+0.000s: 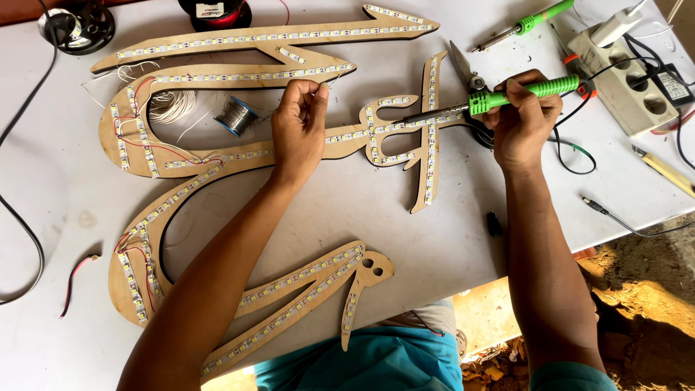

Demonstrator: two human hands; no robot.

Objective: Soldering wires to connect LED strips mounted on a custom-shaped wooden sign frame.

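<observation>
The wooden cut-out (217, 181), lined with LED strips (275, 35), takes up most of the white table (405, 232) from the far edge to the near one. Bare table lies at the near left, crossed only by a black cable (29, 239) and a short red wire (76, 271). A second open patch lies between the two forearms, near the centre. Far left is blocked by wire spools (76, 25). Inside the cut-out's curve sit a solder reel (235, 116) and a white wire coil (170, 105). The far right is crowded: power strip (633, 90), spare soldering iron (521, 27), snips (463, 69) and trailing leads.
</observation>
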